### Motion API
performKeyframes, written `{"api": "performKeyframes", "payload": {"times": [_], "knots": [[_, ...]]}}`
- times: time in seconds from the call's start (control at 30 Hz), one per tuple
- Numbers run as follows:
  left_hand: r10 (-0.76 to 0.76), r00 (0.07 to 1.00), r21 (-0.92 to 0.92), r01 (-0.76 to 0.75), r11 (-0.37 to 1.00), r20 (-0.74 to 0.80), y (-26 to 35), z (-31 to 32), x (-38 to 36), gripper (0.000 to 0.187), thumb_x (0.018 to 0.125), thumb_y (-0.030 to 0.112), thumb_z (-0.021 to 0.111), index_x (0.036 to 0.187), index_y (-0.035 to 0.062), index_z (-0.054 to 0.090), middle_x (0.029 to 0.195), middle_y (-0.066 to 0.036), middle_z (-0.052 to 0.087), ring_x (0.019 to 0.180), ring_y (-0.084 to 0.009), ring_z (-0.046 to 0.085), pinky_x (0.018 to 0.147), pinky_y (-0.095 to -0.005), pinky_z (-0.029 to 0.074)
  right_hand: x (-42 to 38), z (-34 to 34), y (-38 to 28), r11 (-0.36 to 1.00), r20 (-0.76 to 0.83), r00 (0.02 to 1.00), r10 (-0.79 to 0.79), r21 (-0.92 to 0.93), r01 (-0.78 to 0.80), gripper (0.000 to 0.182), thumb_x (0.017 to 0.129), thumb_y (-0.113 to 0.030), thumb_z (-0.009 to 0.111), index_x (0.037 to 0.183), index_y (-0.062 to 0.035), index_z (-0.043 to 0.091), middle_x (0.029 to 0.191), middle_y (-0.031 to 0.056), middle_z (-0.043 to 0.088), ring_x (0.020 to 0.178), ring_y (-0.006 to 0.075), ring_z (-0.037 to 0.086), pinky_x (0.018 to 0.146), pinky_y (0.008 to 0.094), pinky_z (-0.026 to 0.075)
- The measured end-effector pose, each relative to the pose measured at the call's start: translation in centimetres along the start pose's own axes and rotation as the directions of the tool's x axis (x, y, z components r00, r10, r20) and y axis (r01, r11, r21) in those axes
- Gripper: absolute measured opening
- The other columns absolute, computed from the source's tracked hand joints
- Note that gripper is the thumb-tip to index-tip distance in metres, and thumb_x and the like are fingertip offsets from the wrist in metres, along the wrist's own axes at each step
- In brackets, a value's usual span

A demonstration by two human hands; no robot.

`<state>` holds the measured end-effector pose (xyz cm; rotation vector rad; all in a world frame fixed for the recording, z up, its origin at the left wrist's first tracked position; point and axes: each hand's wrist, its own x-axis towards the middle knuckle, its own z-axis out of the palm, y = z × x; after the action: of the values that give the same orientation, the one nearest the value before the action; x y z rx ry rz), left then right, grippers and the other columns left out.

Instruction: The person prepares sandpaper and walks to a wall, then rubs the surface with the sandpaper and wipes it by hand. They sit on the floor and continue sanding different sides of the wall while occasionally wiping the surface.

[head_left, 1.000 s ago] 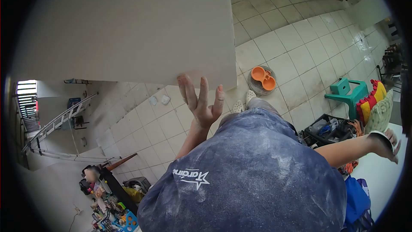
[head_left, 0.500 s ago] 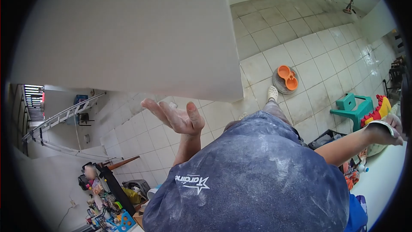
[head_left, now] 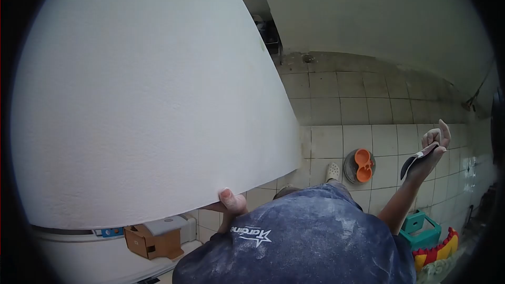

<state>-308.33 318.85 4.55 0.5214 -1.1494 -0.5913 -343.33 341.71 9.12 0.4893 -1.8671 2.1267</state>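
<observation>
My left hand (head_left: 231,202) is at the lower edge of a large white wall-like surface (head_left: 158,100). Its thumb stands up over that edge, apart from the fingers, which stretch left and are partly hidden behind it. Out to the right, my right hand (head_left: 435,139) is raised over the tiled floor, away from the white surface. Pinched in it is a thin, bent sheet that looks like sandpaper (head_left: 415,162), dark on one face and whitish along the edge. The sheet hangs along the palm toward the wrist. Pale dust coats both hands and the dark blue shirt (head_left: 315,231).
An orange double bowl (head_left: 363,165) sits on a round grey base beside my shoe (head_left: 333,171). At the right are a green stool (head_left: 421,234) and a red-and-yellow cloth item (head_left: 439,252). A cardboard box (head_left: 152,242) stands at the lower left, on a white surface.
The view has turned, and the white surface fills more of the left. My left hand, palm up before, is now at its edge. My right hand has swung up and forward with the sheet.
</observation>
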Motion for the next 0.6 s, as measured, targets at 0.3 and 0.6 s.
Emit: {"api": "performKeyframes", "payload": {"times": [0.3,0.6], "knots": [[0.016,0.999,0.552,0.005,0.834,-0.034,8.1,1.0,-3.4,0.091,0.073,-0.01,0.079,0.145,-0.0039,0.022,0.136,-0.021,0.042,0.121,-0.0269,0.049,0.1,-0.0381,0.049,2.1,2.9,7.4,0.953,0.291,0.944,0.153,0.21,-0.219,0.088,0.092,-0.079,0.029,0.128,-0.0021,0.052,0.082,-0.001,0.034,0.068,0.0096,0.031,0.06,0.0245,0.026],[0.125,0.988,0.504,-0.063,0.862,-0.091,6.5,2.3,-3.4,0.082,0.072,-0.007,0.082,0.138,-0.0091,0.034,0.128,-0.022,0.05,0.111,-0.0268,0.056,0.093,-0.0365,0.054,-5.8,12.7,4.8,0.952,0.594,0.804,-0.023,0.259,-0.163,0.125,0.061,-0.089,0.063,0.147,-0.0088,0.022,0.088,0.0006,0.035,0.078,0.0122,0.031,0.072,0.0288,0.027]]}}
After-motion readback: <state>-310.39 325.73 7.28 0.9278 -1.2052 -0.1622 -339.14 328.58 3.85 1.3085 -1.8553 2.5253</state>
